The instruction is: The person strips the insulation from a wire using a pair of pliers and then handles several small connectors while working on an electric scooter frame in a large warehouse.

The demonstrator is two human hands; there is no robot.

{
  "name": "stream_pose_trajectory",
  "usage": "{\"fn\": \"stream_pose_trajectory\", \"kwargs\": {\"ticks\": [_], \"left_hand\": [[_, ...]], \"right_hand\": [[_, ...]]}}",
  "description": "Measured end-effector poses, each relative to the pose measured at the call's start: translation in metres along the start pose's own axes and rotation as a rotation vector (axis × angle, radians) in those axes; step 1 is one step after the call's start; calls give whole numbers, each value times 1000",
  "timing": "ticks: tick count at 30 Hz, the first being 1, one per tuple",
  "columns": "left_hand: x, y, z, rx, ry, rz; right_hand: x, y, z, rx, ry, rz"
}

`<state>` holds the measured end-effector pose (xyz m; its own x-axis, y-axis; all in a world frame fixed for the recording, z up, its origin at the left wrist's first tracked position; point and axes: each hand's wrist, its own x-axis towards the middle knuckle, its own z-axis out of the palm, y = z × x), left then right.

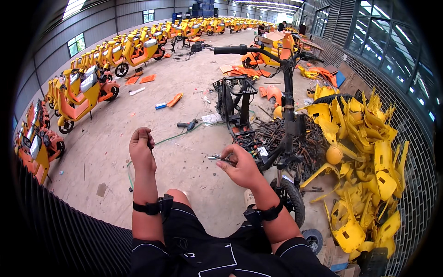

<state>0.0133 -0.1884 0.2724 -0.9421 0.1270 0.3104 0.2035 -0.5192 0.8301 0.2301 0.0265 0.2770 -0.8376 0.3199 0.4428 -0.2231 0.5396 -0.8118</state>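
Observation:
My left hand [142, 148] is raised over the floor with its fingers curled together. A small dark bit shows by its fingertips, too small to name. My right hand [242, 165] pinches a thin dark tool [224, 160] with a pale tip pointing left; its exact kind is unclear. Just right of that hand stands a stripped black scooter frame [288, 106], with its handlebar [230, 50] and front wheel [290, 203] still on. Neither hand visibly touches the frame.
A dark power tool [188, 124] lies on the floor beside a green cord [173, 137]. Yellow body panels [369, 171] are heaped along the brick wall at right, near a pile of dark metal parts [300, 143]. Rows of yellow-orange scooters [83, 101] fill the left.

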Motion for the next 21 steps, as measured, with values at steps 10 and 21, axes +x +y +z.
{"fn": "stream_pose_trajectory", "kwargs": {"ticks": [10, 21], "left_hand": [[-8, 2, 9, -47, 23, -19], [-9, 5, 5, -37, 34, -14]], "right_hand": [[-1, 20, -1, -95, 83, -84], [-4, 7, -4, 8, 86, -159]]}}
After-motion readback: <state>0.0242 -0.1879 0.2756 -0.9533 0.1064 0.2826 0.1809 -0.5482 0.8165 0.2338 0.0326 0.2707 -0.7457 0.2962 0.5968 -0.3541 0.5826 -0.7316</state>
